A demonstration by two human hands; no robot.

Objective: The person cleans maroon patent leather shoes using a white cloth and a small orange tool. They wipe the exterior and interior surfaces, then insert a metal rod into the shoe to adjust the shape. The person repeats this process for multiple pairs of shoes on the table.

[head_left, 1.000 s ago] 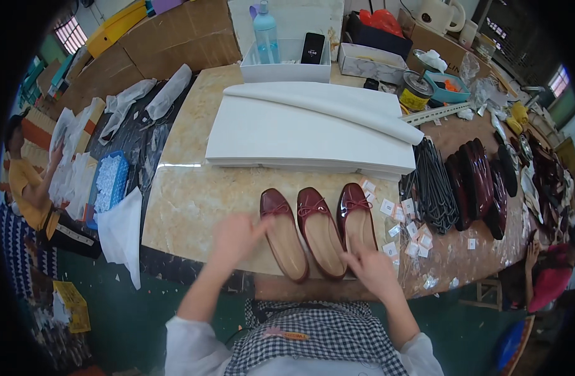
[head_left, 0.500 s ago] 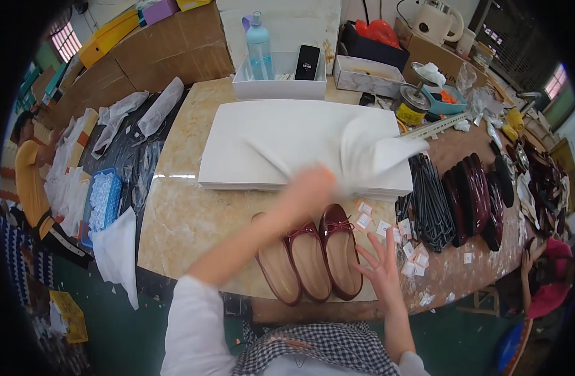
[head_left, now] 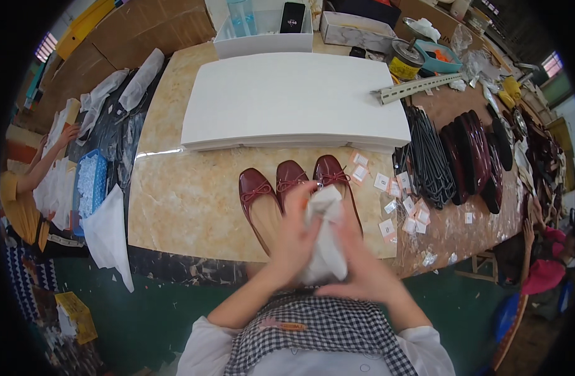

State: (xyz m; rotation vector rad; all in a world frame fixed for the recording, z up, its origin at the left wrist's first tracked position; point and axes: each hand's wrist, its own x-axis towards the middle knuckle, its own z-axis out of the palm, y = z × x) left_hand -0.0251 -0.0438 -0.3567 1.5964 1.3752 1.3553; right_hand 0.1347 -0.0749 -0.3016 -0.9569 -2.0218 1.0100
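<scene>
Between my two hands is a crumpled sheet of white paper [head_left: 327, 241], bunched into a long wad. My left hand [head_left: 292, 237] closes round its left side, and my right hand [head_left: 364, 266] presses on its right side, somewhat blurred. Beneath and beyond them, three dark red bow-trimmed flat shoes lie side by side, toes pointing away: a left shoe [head_left: 255, 186], a middle shoe [head_left: 289, 172] and a right shoe [head_left: 330, 168]. My hands and the paper cover much of the middle and right shoes.
A stack of white paper [head_left: 287, 94] lies behind the shoes, a slotted metal strip [head_left: 419, 88] across its right corner. Small labelled packets [head_left: 408, 207], black rods [head_left: 430, 156] and glossy dark shoes [head_left: 472, 153] sit to the right. Co-workers are at both sides.
My left hand has brought the white sheet from the stack back toward me, and it is now crumpled. My right hand has left the right shoe's side and joined the paper.
</scene>
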